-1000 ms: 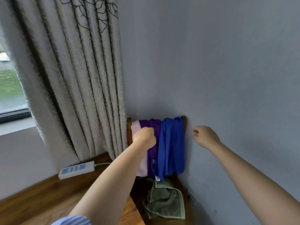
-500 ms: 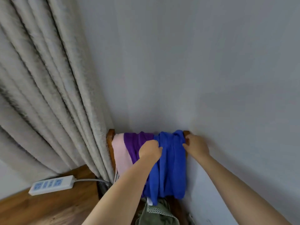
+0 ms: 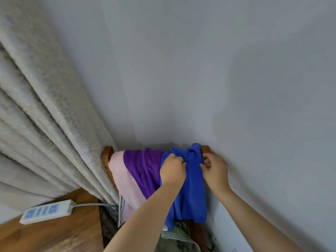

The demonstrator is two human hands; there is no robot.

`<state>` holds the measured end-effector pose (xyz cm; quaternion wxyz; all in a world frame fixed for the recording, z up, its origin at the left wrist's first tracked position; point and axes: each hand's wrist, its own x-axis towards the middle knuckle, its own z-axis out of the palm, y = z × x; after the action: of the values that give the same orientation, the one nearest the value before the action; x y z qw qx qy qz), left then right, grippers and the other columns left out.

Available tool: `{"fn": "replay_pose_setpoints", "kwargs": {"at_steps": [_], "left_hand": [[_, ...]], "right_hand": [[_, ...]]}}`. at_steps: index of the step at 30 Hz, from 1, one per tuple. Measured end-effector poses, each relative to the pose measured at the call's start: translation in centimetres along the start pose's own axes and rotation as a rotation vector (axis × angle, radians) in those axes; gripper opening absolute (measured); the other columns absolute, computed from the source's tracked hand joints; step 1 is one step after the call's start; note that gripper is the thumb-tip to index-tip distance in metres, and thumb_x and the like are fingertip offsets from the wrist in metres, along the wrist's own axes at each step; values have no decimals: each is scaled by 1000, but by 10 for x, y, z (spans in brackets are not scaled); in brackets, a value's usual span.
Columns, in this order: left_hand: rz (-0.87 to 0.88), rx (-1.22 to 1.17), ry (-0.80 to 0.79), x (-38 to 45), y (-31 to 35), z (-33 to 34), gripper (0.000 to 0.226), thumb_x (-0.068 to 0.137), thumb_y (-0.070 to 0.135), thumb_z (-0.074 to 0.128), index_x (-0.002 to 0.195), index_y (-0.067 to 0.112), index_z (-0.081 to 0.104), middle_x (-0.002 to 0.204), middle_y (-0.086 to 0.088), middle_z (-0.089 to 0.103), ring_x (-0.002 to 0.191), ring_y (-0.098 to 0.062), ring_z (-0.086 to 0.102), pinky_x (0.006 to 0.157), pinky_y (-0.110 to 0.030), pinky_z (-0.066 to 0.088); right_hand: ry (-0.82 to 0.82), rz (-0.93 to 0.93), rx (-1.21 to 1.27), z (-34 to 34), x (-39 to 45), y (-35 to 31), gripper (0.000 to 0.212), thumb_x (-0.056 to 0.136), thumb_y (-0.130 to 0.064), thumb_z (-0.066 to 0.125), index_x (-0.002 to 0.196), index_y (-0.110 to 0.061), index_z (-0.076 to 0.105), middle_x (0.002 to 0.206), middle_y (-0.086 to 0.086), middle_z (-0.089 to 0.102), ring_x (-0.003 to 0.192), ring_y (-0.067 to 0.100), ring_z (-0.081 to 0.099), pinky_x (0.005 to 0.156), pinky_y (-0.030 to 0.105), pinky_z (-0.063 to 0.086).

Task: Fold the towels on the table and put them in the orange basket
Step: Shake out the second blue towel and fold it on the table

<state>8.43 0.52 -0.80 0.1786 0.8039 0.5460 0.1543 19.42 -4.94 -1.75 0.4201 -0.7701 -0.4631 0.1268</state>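
The blue towel [image 3: 189, 180], soft, limp and probably light, hangs over the wooden chair back [image 3: 107, 157] at its right end, where the left hand [image 3: 172, 170] and right hand [image 3: 215, 170] pinch its bunched top edge, the best hold for lifting.

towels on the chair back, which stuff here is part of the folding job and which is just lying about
Part of the job:
- blue towel, gripped by left hand and right hand
- purple towel
- pink towel
- green towel below them

Just lying about:
- power strip on the wood floor
- curtain
- chair back, which only holds the towels
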Motion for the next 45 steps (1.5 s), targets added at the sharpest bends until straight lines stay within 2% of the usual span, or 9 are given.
{"fn": "replay_pose_setpoints", "kwargs": {"at_steps": [5,12,15,20,26,31,37,42,45], "left_hand": [[-44,-262,7,2,-9,-8,49,91,11,52,48,18,28,57,6,32,60,-10,34,53,-21,23],[-22,-278,47,0,-28,-34,45,89,10,54,50,18,34,54,6,35,55,-6,34,55,-21,23],[-60,-282,55,-1,-36,-47,36,89,9,54,54,13,45,54,1,41,54,-12,36,54,-20,28],[-122,-372,151,11,-19,-92,43,90,11,52,50,22,42,53,7,44,54,-7,42,57,-20,28],[-100,-498,435,19,5,-183,22,91,12,51,92,-2,67,84,-13,64,79,-22,55,66,-19,34],[-127,-562,641,-19,-11,-252,19,93,15,48,86,8,64,69,1,56,64,-14,50,60,-25,38],[-194,-541,849,-126,-72,-325,21,91,14,49,82,2,64,86,-15,66,82,-28,58,68,-29,41],[-258,-376,892,-230,-136,-350,25,91,15,48,87,0,67,92,-20,66,94,-32,59,67,-28,36],[-328,-299,846,-291,-179,-353,26,92,16,46,90,-1,66,96,-20,66,96,-32,57,72,-30,38]], "right_hand": [[18,30,53,0,2,0,16,80,4,58,94,-2,64,83,11,64,70,15,52,64,17,44],[-8,222,189,16,10,-20,16,81,1,59,94,7,65,91,22,69,87,35,64,74,35,52],[-56,248,178,16,19,-26,22,82,1,56,102,4,66,102,19,69,94,29,64,75,25,46],[57,137,187,-17,52,-66,21,81,3,55,96,4,70,100,19,70,95,29,65,76,25,45],[175,-111,275,-69,67,-158,22,85,-1,54,102,3,67,106,18,68,99,27,62,85,22,42],[182,-373,303,-91,29,-238,21,85,-2,53,98,-2,69,102,11,70,88,14,59,77,7,35],[128,-589,302,-78,-68,-319,20,84,2,52,94,3,70,97,17,71,90,23,63,73,5,33],[12,-596,285,-44,-160,-352,20,80,5,51,88,7,69,90,24,70,88,36,63,77,29,44],[-75,-564,268,-12,-213,-355,23,80,4,50,92,3,70,94,19,71,92,31,63,63,15,36]]}}
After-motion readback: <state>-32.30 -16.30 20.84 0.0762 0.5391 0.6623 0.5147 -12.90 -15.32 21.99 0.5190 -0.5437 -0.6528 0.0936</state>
